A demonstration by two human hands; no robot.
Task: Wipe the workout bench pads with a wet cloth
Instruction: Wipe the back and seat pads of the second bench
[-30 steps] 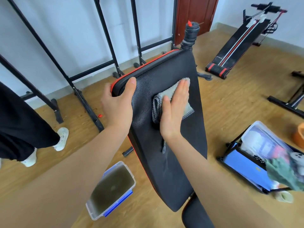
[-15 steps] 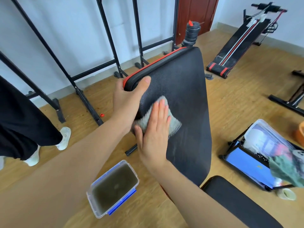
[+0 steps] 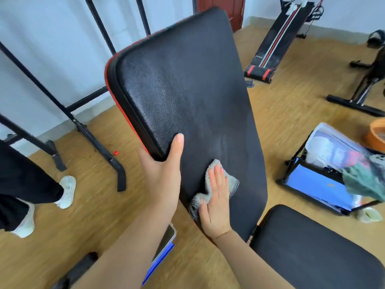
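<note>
My view: 2 pads, back pad + seat, 1 cloth; my right hand flat, fingers spread on cloth, left wrapped round back pad edge.

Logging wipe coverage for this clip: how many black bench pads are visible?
2. The raised back pad fills the centre, gripped by the left hand while the right hand presses the grey cloth on it. The seat pad sits lower right, partly cropped.

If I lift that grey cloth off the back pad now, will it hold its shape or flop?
Probably flop: the grey cloth already lies bunched and wavy under the flat right hand. On the steeply tilted back pad it may slide down once released. It looks light.
</note>
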